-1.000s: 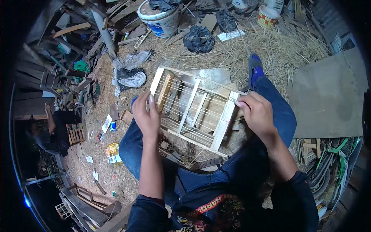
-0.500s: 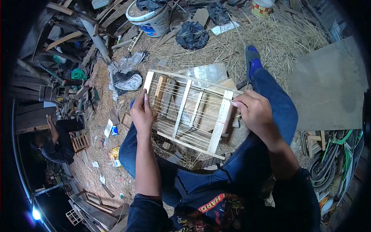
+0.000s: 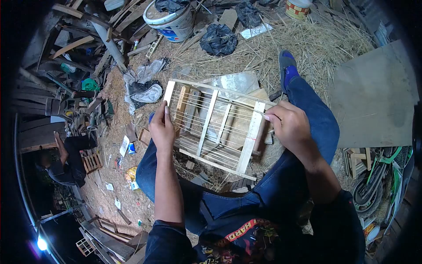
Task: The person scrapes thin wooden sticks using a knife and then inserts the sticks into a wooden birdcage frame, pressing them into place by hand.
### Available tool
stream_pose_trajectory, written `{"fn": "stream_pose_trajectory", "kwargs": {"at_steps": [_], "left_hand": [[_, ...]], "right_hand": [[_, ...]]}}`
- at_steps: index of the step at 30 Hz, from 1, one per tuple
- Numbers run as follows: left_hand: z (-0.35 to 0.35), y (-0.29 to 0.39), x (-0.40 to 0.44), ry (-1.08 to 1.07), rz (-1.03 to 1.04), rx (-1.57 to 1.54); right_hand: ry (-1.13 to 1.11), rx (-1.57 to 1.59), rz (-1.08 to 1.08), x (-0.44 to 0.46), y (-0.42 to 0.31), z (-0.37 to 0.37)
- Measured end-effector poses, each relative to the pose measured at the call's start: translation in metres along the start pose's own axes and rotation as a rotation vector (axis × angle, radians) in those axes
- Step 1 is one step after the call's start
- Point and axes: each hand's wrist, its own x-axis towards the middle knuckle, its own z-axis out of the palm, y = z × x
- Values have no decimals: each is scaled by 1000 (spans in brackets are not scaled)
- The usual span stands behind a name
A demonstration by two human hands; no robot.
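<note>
Between my legs (image 3: pixel 323 119) sits the wooden cage frame (image 3: pixel 251 140), my right hand (image 3: pixel 291 125) pinching a thin stick (image 3: pixel 259 113) at 1 end, best kept straight, my left (image 3: pixel 161 130) by the opposite bar (image 3: pixel 169 93), its hold unclear.

One held wooden frame (image 3: pixel 207 123) and two buckets (image 3: pixel 178 31) show.

a small white glare is thrown by the lamp (image 3: pixel 41 243) at the lower left, fringed with violet. the straw (image 3: pixel 321 44) is fairly evenly lit in a cool tone, while the shirt (image 3: pixel 171 242) is sunk in deep shadow. the corners are swallowed by black, and the long pole (image 3: pixel 27 189) at the left edge is bowed by wide-lens distortion. fine detail is softened toward the rim.
</note>
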Motion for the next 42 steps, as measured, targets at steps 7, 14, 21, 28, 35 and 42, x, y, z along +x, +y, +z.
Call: {"fn": "stream_pose_trajectory", "kwargs": {"at_steps": [7,14,21,28,35,42], "left_hand": [[2,4,-1,75,83,50],[4,-3,0,78,93,13],[4,-4,0,64,65,0],[3,-1,-1,69,77,47],[5,-7,1,63,83,23],[5,-3,-1,67,53,-7]], "right_hand": [[9,41,1,-1,3,2],[0,39,18,1,1,-1],[-1,51,23,2,1,0],[-16,53,44,0,3,2],[-7,59,21,-2,3,2],[17,72,13,-1,4,4]]}}
